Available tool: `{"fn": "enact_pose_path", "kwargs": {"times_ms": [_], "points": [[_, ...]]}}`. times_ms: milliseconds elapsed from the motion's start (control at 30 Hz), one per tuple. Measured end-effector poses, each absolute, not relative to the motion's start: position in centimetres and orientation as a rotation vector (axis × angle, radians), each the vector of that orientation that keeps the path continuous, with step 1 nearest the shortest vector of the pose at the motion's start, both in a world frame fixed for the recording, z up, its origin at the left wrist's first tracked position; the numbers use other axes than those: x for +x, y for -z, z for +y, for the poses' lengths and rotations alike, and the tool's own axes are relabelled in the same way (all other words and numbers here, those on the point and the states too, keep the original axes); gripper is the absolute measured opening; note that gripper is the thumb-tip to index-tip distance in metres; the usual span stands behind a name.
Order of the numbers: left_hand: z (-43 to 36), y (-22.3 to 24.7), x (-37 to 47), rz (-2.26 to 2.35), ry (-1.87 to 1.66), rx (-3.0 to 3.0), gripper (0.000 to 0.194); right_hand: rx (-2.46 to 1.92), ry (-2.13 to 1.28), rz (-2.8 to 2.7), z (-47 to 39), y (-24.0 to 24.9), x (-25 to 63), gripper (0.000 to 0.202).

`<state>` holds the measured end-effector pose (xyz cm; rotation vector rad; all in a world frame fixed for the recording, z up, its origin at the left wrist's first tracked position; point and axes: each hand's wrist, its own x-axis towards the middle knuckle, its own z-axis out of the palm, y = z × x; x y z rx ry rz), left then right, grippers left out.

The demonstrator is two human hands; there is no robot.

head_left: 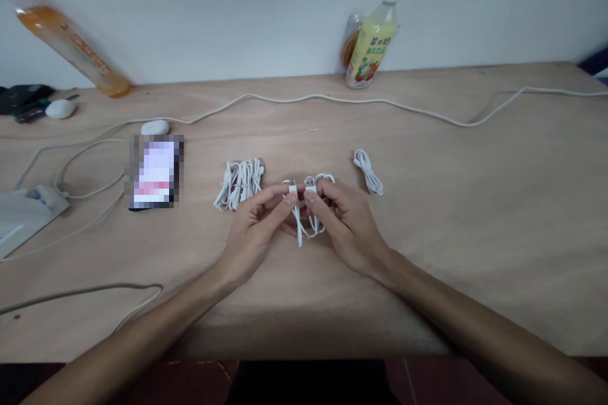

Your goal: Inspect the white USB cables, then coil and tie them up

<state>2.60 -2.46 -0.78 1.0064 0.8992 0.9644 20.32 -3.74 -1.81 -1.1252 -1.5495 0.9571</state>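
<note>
Above the middle of the table, my left hand [259,221] pinches the white USB plug of a charging cable between thumb and fingers. My right hand [349,218] pinches a second white USB plug [310,188] right beside it, metal ends facing away from me. White cable loops [311,228] hang between and below my fingers; whether both plugs belong to one cable I cannot tell. Just past my left hand lies a row of several bundled white cables [240,182]. A single coiled white cable [367,172] rests beyond my right hand.
A phone [154,174] with a lit, blurred screen lies to the left, a white case [155,128] behind it. An orange drink bottle [76,50] and a yellow drink bottle [373,44] lean at the wall. A long white cord [313,97] crosses the table's back.
</note>
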Motion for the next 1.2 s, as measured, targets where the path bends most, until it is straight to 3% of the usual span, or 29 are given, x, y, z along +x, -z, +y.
{"fn": "enact_pose_path", "kwargs": {"times_ms": [1200], "points": [[-2.56,0.37,2.87,0.996,-0.953,0.971,0.034,-1.181,-0.895,-1.633,-4.03,1.71,20.11,0.028]]}}
